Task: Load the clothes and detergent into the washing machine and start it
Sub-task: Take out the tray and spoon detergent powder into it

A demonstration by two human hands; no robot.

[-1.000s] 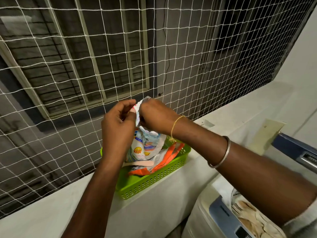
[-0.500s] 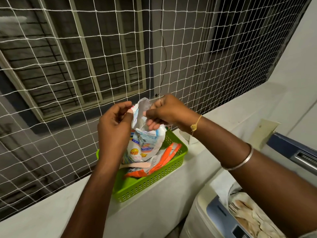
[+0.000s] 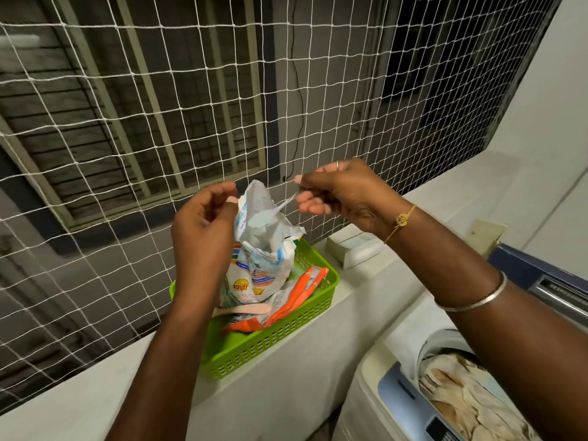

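A white and blue detergent packet [image 3: 259,249] stands upright in a green plastic basket [image 3: 286,329] on the ledge. My left hand [image 3: 203,224] pinches the packet's top left edge. My right hand [image 3: 343,192] pinches a thin strip at the top right and holds it away from the packet, so the mouth gapes. An orange packet [image 3: 305,288] lies in the basket beside it. The top-loading washing machine [image 3: 391,396] stands at the lower right with patterned clothes [image 3: 461,393] in its drum.
A white net [image 3: 159,106] spans the opening behind the ledge [image 3: 79,399]. A small white box [image 3: 353,248] sits on the ledge right of the basket. The machine's raised blue lid [image 3: 541,275] stands at the right edge.
My right hand has moved right and up, away from my left, pulling the packet's top apart. The packet's mouth now stands wider.
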